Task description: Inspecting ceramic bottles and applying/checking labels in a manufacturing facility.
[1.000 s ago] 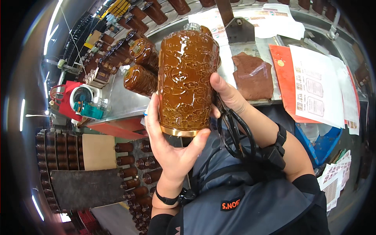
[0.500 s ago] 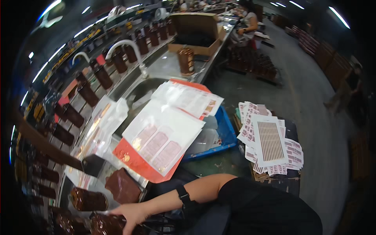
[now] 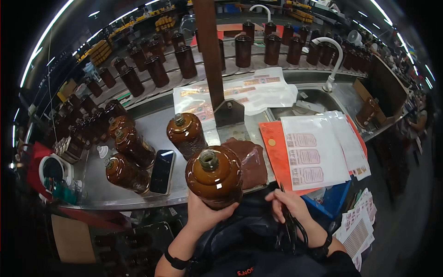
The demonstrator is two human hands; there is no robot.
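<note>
My left hand (image 3: 205, 216) is wrapped round the lower part of a brown glass bottle (image 3: 214, 177), its uncapped neck tilted up toward me. Curled fingers of my right hand (image 3: 290, 203) are beside it at the counter's front edge, with a thin black looped object (image 3: 295, 231) between and below them; its kind is unclear. Just behind the held bottle stands another brown bottle (image 3: 184, 135). A reddish-brown cloth-like piece (image 3: 249, 164) lies to its right. Printed label sheets (image 3: 314, 152) rest on an orange-red board (image 3: 273, 147) further right.
A phone (image 3: 162, 171) and several brown bottles (image 3: 134, 147) are on the metal counter at left. A brown post (image 3: 210, 55) rises behind. Beyond it, bottles (image 3: 187, 62) line a slatted conveyor. A sink (image 3: 300, 99) with a white faucet (image 3: 339, 55) sits back right; a blue bin (image 3: 334, 201) is below.
My view has swung left. Earlier, one hand was at a brown bottle low on the left; now my left hand holds a bottle at the front edge and both hands show.
</note>
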